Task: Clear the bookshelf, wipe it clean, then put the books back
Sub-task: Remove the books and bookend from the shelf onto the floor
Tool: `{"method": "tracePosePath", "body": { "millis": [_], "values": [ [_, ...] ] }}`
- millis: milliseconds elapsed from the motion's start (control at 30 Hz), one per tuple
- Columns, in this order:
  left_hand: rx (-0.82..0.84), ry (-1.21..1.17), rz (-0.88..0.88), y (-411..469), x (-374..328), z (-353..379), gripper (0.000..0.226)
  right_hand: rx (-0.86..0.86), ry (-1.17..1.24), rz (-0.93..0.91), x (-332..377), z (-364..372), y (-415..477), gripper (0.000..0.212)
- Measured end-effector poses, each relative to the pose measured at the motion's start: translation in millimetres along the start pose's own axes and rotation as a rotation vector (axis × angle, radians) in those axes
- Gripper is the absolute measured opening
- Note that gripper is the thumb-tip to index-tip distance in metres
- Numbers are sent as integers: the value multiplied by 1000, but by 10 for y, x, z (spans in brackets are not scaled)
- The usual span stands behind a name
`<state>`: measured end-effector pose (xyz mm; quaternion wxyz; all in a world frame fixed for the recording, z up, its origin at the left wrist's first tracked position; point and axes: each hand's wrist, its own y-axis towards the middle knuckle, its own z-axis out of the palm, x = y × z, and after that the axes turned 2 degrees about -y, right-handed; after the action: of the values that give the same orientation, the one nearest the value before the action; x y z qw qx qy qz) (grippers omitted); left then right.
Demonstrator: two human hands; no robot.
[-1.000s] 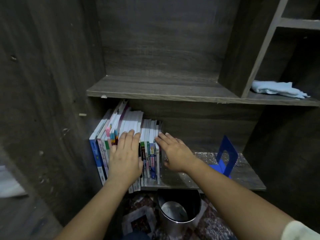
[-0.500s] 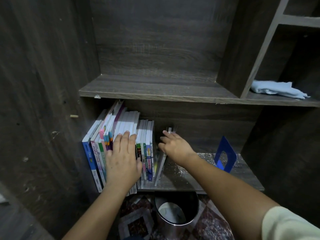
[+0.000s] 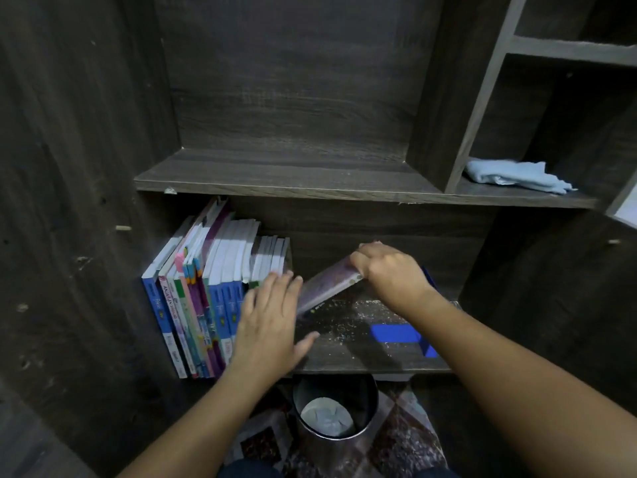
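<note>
The step in hand looks like clearing the lower shelf (image 3: 344,362), one book at a time. The right hand (image 3: 389,270), centre right of the frame, has its fingers curled round the top end of a thin book (image 3: 327,284) and holds it tilted out from the row of books (image 3: 213,291) at centre left. The left hand (image 3: 272,326) lies flat and straight-fingered against the row's right-hand spines and grips nothing.

To do this well, the flat palm should brace the row while the thin book comes free, since the rest lean left and could slump into the gap. The pull is best made along the book's own length, up and out, not sideways.

Its long axis runs on a slant, lower end toward the left hand, upper end toward the right of the frame; the narrow edge faces the camera. Whether its foot touches the shelf is blurred, so I cannot say.
</note>
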<state>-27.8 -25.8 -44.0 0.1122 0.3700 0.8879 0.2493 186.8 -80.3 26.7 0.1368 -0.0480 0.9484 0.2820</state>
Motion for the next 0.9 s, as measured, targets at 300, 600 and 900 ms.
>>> {"method": "tracePosePath", "body": {
  "millis": [300, 600, 900],
  "values": [
    [-13, -249, 56, 360, -198, -91, 40, 18, 295, 240, -244, -418, -609, 26],
    [97, -224, 240, 614, -790, -472, 25, -100, -261, 271, 26, -696, -1178, 36],
    [383, -126, 454, 439, -1931, -304, 34, 553, -86, 501, -357, -1110, -2036, 25]
  ]
}}
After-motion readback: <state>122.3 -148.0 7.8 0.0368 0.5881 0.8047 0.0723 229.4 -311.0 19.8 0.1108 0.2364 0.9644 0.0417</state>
